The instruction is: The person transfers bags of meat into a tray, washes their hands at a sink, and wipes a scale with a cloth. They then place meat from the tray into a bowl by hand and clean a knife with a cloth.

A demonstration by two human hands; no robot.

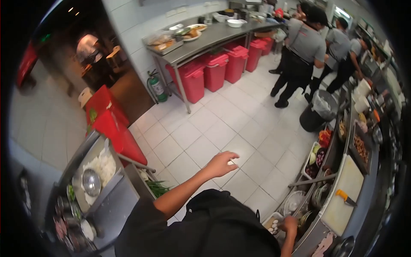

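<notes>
My left hand [222, 164] is stretched out over the tiled floor, its fingers loosely curved and apart from the thumb. A pale patch shows between them; it looks like floor. Low on the right, my right hand [289, 224] is at the edge of a container of white eggs [273, 226] on a shelf below the counter. Its fingers bend downward and their tips are hidden, so I cannot see whether an egg is in them. A clear round lid or bowl [294, 202] lies beside the eggs. Above stands a white cutting board [341, 195] with an orange-handled knife [346, 198].
Several people in grey shirts [305, 43] stand at the right-hand counter, near a black bin [319, 111]. Red lidded bins [190, 81] line the steel table [209, 47]. At left, a metal bowl [91, 182] sits on white food in a tray. A fire extinguisher [157, 87] stands by the doorway.
</notes>
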